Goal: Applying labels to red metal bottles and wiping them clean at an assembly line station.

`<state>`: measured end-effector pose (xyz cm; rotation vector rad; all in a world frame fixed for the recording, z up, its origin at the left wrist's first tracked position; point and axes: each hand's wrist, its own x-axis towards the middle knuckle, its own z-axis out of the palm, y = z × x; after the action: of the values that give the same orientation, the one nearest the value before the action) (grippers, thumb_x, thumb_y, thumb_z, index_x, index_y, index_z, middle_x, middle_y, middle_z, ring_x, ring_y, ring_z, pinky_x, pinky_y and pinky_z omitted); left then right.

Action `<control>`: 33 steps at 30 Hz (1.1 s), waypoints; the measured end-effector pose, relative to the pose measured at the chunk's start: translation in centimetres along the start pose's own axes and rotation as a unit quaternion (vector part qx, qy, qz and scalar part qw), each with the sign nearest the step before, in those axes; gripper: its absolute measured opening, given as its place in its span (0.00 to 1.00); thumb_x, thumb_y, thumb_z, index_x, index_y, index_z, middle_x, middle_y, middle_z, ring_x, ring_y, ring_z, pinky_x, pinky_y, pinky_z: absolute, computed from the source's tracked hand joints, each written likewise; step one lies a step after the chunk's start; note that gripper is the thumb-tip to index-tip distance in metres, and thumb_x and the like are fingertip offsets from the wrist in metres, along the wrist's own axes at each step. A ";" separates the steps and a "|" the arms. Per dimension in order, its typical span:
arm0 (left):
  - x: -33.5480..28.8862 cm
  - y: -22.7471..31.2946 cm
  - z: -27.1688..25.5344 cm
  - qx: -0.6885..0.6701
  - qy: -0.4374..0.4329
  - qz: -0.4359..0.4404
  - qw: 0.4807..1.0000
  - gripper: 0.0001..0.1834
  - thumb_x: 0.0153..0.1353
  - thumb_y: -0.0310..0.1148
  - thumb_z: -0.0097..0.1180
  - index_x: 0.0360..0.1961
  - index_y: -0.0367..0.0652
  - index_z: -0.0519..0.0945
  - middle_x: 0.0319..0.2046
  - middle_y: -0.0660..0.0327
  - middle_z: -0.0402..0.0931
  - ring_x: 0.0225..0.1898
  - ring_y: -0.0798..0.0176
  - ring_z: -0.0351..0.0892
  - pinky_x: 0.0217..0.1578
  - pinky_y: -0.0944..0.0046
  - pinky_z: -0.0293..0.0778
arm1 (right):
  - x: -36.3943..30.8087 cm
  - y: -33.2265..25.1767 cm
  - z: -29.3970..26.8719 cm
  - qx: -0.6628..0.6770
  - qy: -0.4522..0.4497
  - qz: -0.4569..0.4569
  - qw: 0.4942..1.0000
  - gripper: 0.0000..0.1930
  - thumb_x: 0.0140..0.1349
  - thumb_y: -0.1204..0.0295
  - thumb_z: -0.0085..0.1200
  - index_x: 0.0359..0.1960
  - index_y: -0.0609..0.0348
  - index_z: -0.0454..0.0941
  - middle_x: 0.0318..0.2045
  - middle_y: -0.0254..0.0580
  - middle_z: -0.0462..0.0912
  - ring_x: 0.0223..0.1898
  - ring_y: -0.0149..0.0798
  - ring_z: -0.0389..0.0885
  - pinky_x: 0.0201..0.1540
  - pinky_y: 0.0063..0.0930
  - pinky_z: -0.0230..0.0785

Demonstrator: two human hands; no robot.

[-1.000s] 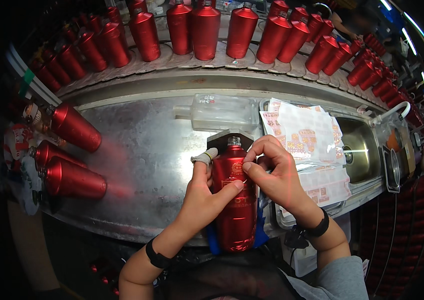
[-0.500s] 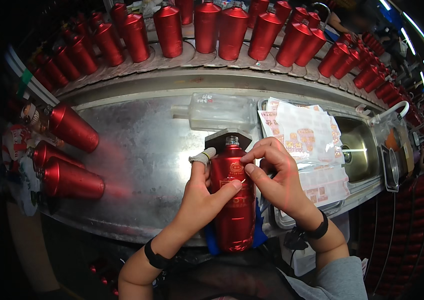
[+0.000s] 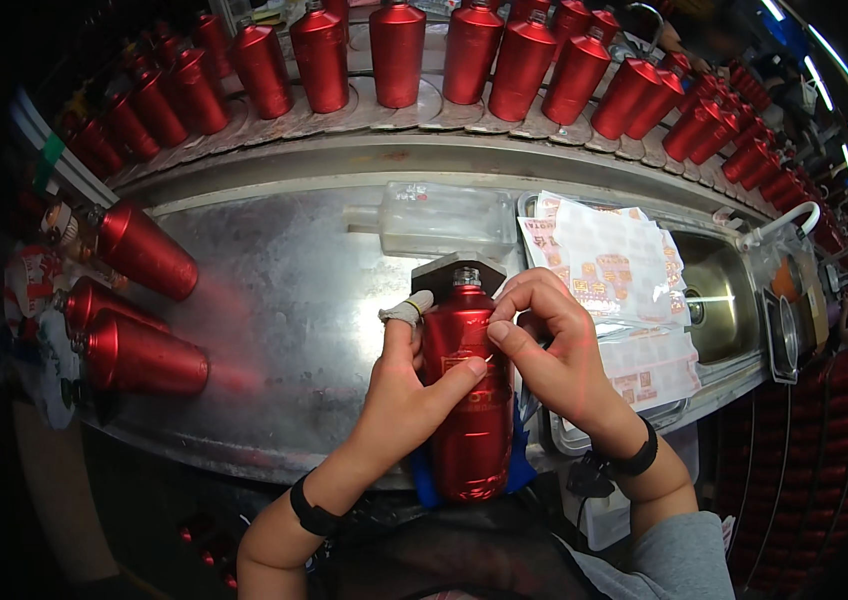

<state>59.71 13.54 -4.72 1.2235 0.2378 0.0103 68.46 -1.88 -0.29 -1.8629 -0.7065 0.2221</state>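
Observation:
A red metallic bottle (image 3: pixel 471 420) lies lengthwise on a blue rest at the near edge of a steel worktable (image 3: pixel 294 300), its clear neck pointing away from me. My left hand (image 3: pixel 412 385) grips the bottle's left side, thumb across its front; the index finger wears a white wrap. My right hand (image 3: pixel 544 345) pinches at the bottle's upper right shoulder, fingertips pressed on its surface. Whether a small label is under the fingers I cannot tell.
Sheets of red-and-white printed labels (image 3: pixel 614 275) lie in a tray to the right. A clear plastic box (image 3: pixel 444 218) sits behind the bottle. Three red bottles (image 3: pixel 144 250) lie at the left. A row of upright red bottles (image 3: pixel 399 55) stands on the conveyor behind. A steel basin (image 3: pixel 724 300) is far right.
The row of red bottles on the conveyor behind has shifted leftward. My hands stay on the lying bottle with only slight finger movement.

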 end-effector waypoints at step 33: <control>1.1 -0.6 1.1 -0.023 0.053 0.051 0.997 0.30 0.67 0.30 0.55 0.66 0.34 0.58 0.61 0.43 0.64 0.61 0.58 0.69 0.60 0.61 0.68 | -1.1 1.8 0.2 0.030 0.038 0.130 0.990 0.18 0.56 0.70 0.64 0.46 0.62 0.73 0.41 0.37 0.73 0.20 0.19 0.60 0.22 0.16 0.58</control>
<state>60.96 12.51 -5.12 1.1892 0.2659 0.1677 68.18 -2.78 -2.21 -1.8926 -0.3990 0.3333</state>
